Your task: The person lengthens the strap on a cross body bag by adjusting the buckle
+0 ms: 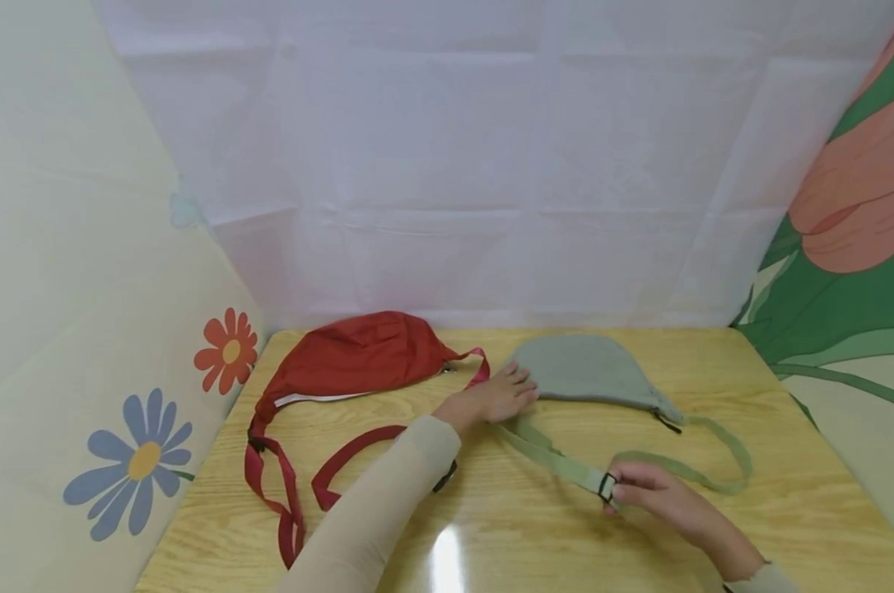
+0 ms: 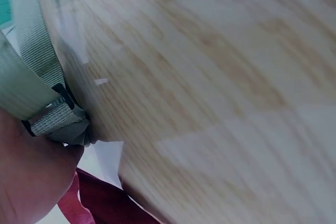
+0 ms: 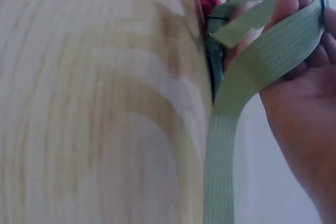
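Observation:
A grey-green waist bag (image 1: 584, 366) lies flat on the right half of the table, its light green strap (image 1: 551, 457) running toward the front. My left hand (image 1: 508, 394) rests on the bag's left end with fingers extended. Beside that hand, a black strap fitting (image 2: 63, 98) shows in the left wrist view. My right hand (image 1: 662, 498) pinches the strap at a black slider (image 1: 607, 487), drawing a length of it out from the bag. In the right wrist view, webbing (image 3: 226, 124) passes across the fingers and hangs down. A zip pull (image 1: 668, 422) sticks out at the bag's right end.
A red waist bag (image 1: 373, 350) lies at the back left, with red straps (image 1: 287, 502) trailing forward. Its black buckle (image 1: 444, 477) is partly behind my left forearm. The wooden table (image 1: 803, 527) meets a white cloth backdrop (image 1: 432, 165) and flower-patterned side cloths.

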Tool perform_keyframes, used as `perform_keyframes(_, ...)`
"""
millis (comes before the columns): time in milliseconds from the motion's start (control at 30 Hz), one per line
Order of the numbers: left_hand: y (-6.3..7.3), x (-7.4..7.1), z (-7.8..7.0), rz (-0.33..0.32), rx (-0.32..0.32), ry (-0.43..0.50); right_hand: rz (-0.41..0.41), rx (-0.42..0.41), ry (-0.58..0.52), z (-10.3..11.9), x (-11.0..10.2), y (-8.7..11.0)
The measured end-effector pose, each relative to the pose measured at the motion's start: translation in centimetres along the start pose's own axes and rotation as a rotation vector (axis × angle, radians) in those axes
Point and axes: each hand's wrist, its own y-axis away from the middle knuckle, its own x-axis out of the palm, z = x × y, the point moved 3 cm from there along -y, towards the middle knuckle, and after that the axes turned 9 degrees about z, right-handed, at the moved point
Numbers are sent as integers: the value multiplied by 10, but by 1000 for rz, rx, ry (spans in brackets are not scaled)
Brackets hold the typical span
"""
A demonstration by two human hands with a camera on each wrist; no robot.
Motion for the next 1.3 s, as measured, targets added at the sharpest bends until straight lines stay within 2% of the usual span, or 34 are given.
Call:
perform_keyframes(300,-1,0,1,-6,-15,44,153,-92,-95,17,8,6)
perform_keyframes(567,1,-2,-6,10,-19,96,355,-221,-37,27,15,6)
perform_keyframes(667,1,-3,-8,17,-23,94,388,-214,-39,28,17,4)
perform_keyframes(733,0,-3,-8,20,-31,62,358,-175,-23,28,17,1)
perform_keyframes(933,-3,-2,-8,17,-13,-178,169,14,130,22,16,-12)
perform_keyframes(1000,-3,-1,-8,-1,-6,-223,134,60,173,19,15,-16)
perform_keyframes(1167,-5,-1,-4,-64,-15,-197,74,141,180,15,12,-26)
perform_keyframes(1300,-5,-4,-3,-110,-3,-182,18,205,229,12,8,-31)
